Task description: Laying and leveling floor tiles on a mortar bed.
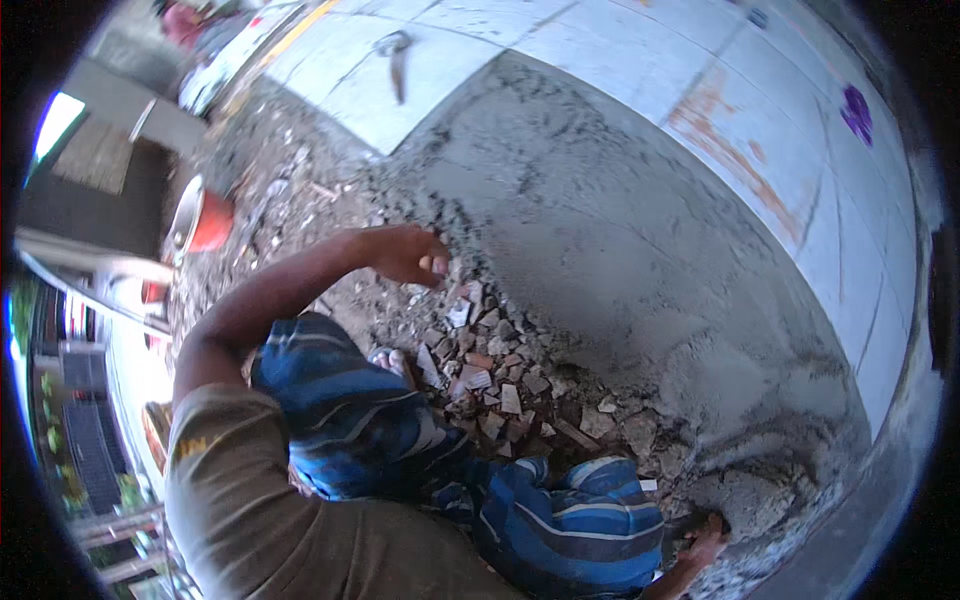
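Observation:
My left hand (pixel 408 256) hangs in the air at the end of a bent arm, above the edge where wet grey mortar (pixel 590 250) meets broken rubble. Its fingers are curled in, and nothing shows in them. At the lower right my right hand (pixel 706 541) is down beside a lumpy heap of mortar (pixel 750 500), close to my knee. Its fingers are partly hidden and dark around the tips, so whether they grip anything does not show. The mortar bed is smoothed in its middle and rough toward the lower right.
White tiles (pixel 640 45) border the mortar on the far side and right. A hammer-like tool (pixel 397 65) lies on one tile, a purple item (pixel 857 114) on another. Rubble pieces (pixel 490 380) lie before my knees. An orange bucket (pixel 207 218) stands left. Another person (pixel 190 25) is far left.

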`<state>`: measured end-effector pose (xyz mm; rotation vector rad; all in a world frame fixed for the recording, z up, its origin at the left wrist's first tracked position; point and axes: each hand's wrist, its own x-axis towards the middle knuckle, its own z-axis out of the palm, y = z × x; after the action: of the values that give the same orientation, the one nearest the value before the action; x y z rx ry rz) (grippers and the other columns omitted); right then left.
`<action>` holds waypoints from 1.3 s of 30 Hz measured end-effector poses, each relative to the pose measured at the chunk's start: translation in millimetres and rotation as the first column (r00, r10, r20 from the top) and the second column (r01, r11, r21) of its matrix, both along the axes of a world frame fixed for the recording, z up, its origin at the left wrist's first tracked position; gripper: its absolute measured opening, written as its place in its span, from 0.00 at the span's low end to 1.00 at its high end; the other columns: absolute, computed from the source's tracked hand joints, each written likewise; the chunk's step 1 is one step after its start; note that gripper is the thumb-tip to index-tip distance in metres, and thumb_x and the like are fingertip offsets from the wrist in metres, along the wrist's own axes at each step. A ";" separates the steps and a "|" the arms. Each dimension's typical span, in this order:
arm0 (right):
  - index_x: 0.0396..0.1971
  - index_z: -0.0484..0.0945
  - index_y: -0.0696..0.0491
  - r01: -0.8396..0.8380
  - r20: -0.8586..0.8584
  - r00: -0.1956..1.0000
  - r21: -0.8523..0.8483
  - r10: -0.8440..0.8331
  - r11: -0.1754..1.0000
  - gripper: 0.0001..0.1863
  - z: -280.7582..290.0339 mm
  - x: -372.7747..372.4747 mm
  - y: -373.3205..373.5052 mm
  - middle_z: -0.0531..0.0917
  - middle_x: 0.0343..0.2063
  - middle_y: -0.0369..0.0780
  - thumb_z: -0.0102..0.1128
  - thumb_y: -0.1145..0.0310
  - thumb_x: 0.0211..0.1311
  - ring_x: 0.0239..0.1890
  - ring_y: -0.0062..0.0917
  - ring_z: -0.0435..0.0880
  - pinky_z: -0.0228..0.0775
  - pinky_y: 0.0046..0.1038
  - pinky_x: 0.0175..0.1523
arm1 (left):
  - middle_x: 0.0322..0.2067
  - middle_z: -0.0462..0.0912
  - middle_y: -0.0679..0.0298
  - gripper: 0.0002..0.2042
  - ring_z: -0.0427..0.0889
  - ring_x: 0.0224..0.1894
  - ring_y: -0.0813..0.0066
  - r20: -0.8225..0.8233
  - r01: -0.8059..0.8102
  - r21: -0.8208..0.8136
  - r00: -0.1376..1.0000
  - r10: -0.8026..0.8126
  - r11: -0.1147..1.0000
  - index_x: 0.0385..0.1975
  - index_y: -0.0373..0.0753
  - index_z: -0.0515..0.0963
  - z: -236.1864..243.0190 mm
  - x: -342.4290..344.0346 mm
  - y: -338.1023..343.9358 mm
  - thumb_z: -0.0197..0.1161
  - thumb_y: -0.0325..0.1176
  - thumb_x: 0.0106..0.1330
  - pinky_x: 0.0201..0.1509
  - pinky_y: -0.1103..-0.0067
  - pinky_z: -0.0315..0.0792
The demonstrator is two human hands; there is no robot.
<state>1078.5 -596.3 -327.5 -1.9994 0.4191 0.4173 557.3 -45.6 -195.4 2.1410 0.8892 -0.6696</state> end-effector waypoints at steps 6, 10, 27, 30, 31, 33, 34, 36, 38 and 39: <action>0.59 0.73 0.55 -0.319 -0.039 0.946 0.033 0.320 0.947 0.26 -16.5 8.0 76.2 0.77 0.29 0.35 0.62 0.59 0.65 0.20 0.19 0.70 0.64 0.26 0.19 | 0.44 0.86 0.52 0.20 0.84 0.46 0.53 0.172 0.003 0.054 0.985 -0.012 0.999 0.48 0.38 0.82 -40.1 -4.0 2.3 0.65 0.50 0.70 0.51 0.62 0.76; 0.60 0.72 0.56 -0.457 -0.051 0.887 0.049 0.460 0.888 0.27 -29.3 20.5 113.0 0.79 0.31 0.36 0.60 0.55 0.67 0.21 0.20 0.71 0.66 0.26 0.20 | 0.44 0.86 0.51 0.23 0.85 0.46 0.54 0.300 -0.133 0.008 0.946 0.125 0.991 0.52 0.38 0.80 -26.0 -9.5 -13.3 0.66 0.50 0.68 0.51 0.61 0.77; 0.31 0.72 0.50 -0.583 -0.327 0.561 0.496 0.760 0.644 0.11 14.7 -142.2 350.6 0.67 0.16 0.31 0.67 0.64 0.65 0.16 0.21 0.67 0.60 0.29 0.20 | 0.36 0.87 0.55 0.19 0.87 0.39 0.63 0.477 -0.534 -0.125 0.706 0.523 0.836 0.54 0.39 0.79 -45.0 -155.9 -81.3 0.69 0.40 0.68 0.44 0.69 0.79; 0.28 0.71 0.50 -0.829 -0.066 0.444 0.348 0.893 0.438 0.11 30.9 -188.7 420.9 0.68 0.15 0.31 0.67 0.69 0.63 0.13 0.19 0.67 0.60 0.27 0.17 | 0.36 0.87 0.55 0.20 0.87 0.39 0.65 0.508 -0.647 -0.197 0.575 0.641 0.737 0.54 0.38 0.79 -55.3 -172.7 -78.7 0.70 0.40 0.67 0.45 0.70 0.79; 0.28 0.71 0.51 -0.880 -0.101 0.363 0.290 0.926 0.376 0.12 34.4 -199.3 444.4 0.69 0.15 0.31 0.67 0.66 0.64 0.14 0.19 0.68 0.62 0.28 0.17 | 0.35 0.87 0.55 0.20 0.87 0.39 0.66 0.517 -0.713 -0.203 0.505 0.692 0.672 0.55 0.37 0.79 -59.4 -177.0 -80.1 0.71 0.39 0.66 0.45 0.70 0.79; 0.31 0.72 0.53 -0.960 -0.097 0.129 0.238 0.987 0.149 0.12 32.3 -218.0 496.3 0.72 0.16 0.33 0.66 0.64 0.64 0.14 0.21 0.72 0.67 0.30 0.19 | 0.35 0.87 0.55 0.21 0.87 0.39 0.67 0.491 -0.733 -0.294 0.435 0.755 0.613 0.55 0.36 0.79 -69.0 -185.5 -77.2 0.71 0.39 0.67 0.46 0.70 0.79; 0.33 0.73 0.55 -0.968 -0.059 -0.011 0.251 0.998 0.004 0.12 29.1 -223.1 522.5 0.75 0.16 0.35 0.66 0.64 0.63 0.15 0.23 0.75 0.70 0.31 0.20 | 0.34 0.87 0.55 0.20 0.87 0.39 0.67 0.494 -0.739 -0.301 0.420 0.761 0.603 0.54 0.36 0.79 -73.6 -188.7 -76.6 0.71 0.39 0.67 0.46 0.70 0.79; 0.43 0.74 0.61 -0.938 -0.079 -0.148 -0.303 0.986 -0.165 0.17 27.2 -220.4 572.3 0.82 0.22 0.43 0.65 0.64 0.63 0.24 0.32 0.84 0.79 0.38 0.33 | 0.34 0.87 0.55 0.19 0.88 0.40 0.67 0.512 -0.729 -0.302 0.420 0.750 0.614 0.54 0.36 0.79 -79.8 -194.6 -77.3 0.70 0.38 0.67 0.46 0.70 0.78; 0.43 0.76 0.62 -0.429 0.226 -0.440 -0.903 0.869 0.018 0.19 44.2 -196.2 594.5 0.79 0.21 0.38 0.67 0.62 0.62 0.19 0.26 0.79 0.77 0.35 0.28 | 0.35 0.87 0.55 0.19 0.88 0.40 0.66 0.506 -0.743 -0.289 0.417 0.755 0.603 0.54 0.36 0.79 -82.7 -199.7 -76.1 0.70 0.38 0.67 0.47 0.70 0.78; 0.45 0.76 0.63 -0.242 0.360 -0.605 -0.933 0.710 0.266 0.20 58.9 -180.9 597.0 0.78 0.20 0.36 0.67 0.62 0.62 0.17 0.24 0.77 0.77 0.34 0.27 | 0.35 0.87 0.56 0.19 0.88 0.40 0.65 0.536 -0.743 -0.288 0.398 0.744 0.604 0.54 0.36 0.79 -83.4 -200.8 -75.6 0.70 0.38 0.67 0.47 0.70 0.78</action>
<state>897.5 0.7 -268.6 -1.9258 -2.1618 -0.6896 356.4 -121.2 -278.7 1.4903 1.2962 0.4968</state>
